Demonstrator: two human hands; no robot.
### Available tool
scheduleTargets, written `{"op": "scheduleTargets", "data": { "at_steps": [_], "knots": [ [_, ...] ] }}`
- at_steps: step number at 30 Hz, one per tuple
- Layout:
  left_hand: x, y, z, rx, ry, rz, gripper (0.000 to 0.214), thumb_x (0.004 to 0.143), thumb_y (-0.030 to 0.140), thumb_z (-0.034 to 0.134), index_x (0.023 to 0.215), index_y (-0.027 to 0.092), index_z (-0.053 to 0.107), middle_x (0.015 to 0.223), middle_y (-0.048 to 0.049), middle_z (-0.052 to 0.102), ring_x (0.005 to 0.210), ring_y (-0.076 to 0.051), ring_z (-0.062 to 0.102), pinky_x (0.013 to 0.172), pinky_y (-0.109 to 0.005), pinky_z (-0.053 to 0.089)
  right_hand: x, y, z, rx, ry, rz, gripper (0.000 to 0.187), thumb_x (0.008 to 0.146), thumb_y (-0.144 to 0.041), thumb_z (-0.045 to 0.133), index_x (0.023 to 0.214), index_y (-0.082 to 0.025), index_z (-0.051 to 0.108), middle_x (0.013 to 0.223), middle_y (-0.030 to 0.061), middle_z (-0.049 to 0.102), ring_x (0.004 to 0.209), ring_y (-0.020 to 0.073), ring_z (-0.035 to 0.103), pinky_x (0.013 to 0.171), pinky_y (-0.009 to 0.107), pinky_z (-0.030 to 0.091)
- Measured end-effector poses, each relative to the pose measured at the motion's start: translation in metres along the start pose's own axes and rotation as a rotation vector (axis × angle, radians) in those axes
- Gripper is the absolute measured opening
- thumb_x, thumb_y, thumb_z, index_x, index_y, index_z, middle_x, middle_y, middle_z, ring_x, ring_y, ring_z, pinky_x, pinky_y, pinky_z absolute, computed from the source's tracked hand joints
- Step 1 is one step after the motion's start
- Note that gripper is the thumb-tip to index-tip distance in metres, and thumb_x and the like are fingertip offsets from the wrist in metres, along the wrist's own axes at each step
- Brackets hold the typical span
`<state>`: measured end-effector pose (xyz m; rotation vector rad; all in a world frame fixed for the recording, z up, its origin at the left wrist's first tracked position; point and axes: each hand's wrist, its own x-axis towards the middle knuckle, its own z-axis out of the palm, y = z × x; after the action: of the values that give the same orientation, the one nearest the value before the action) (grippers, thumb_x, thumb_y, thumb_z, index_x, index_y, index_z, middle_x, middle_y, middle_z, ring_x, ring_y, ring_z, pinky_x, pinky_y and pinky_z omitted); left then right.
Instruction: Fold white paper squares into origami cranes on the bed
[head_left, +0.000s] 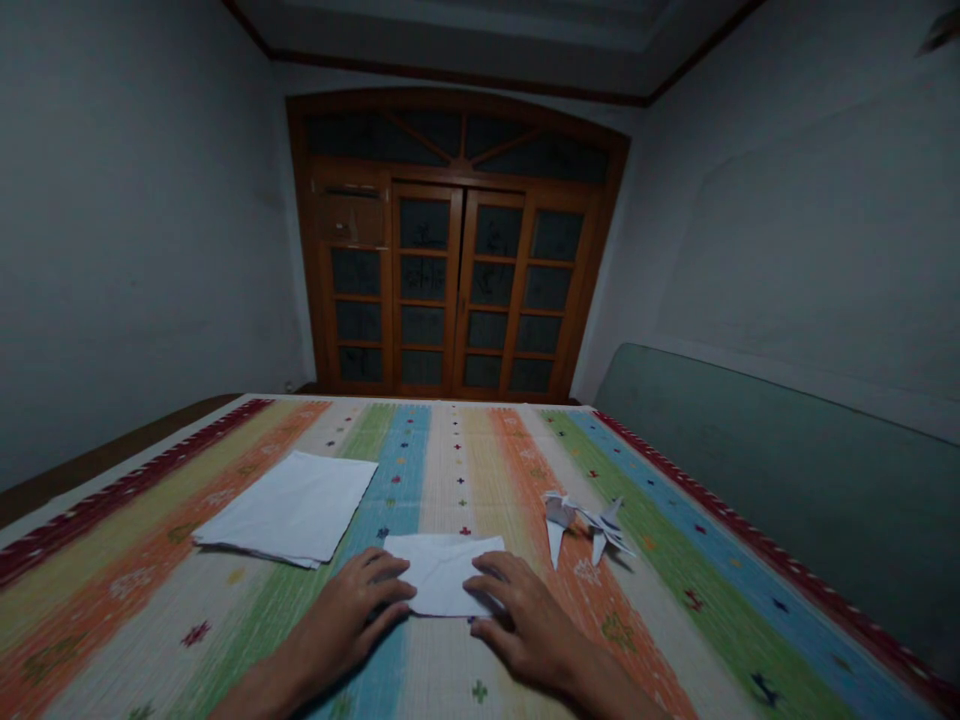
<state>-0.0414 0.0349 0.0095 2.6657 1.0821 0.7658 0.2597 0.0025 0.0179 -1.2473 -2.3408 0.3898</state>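
A small white sheet of paper (442, 575), wider than it is deep, lies on the striped tablecloth (480, 650) close in front of me. My left hand (366, 602) rests at its left edge, fingers apart with the tips on the paper. At the right edge is my right hand (521, 612), its fingers spread over the sheet and its thumb near the lower right corner. Neither hand grips the sheet. Parts of both side edges are hidden under my fingers.
To the left lies a stack of larger white sheets (292, 505). Folded paper figures (592, 525) with pointed tips stand on the right. Beyond the table are wooden glazed doors (461, 290), and a greenish panel (750, 440) runs along the right side.
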Motion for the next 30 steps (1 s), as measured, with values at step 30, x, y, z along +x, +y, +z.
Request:
{"op": "scheduleTargets", "data": {
  "at_steps": [30],
  "knots": [
    [0.011, 0.017, 0.018, -0.295, 0.177, -0.179, 0.046, 0.083, 0.024, 0.076, 0.128, 0.031, 0.068, 0.128, -0.0092, 0.067, 0.122, -0.032, 0.06, 0.109, -0.05, 0.044, -0.006, -0.016, 0.009, 0.05, -0.1, -0.152, 0.03, 0.09, -0.027, 0.07, 0.12, -0.026, 0.069, 0.137, 0.0095, 0.061, 0.125, 0.0269, 0.058, 0.108, 0.04, 0.046]
  ]
}}
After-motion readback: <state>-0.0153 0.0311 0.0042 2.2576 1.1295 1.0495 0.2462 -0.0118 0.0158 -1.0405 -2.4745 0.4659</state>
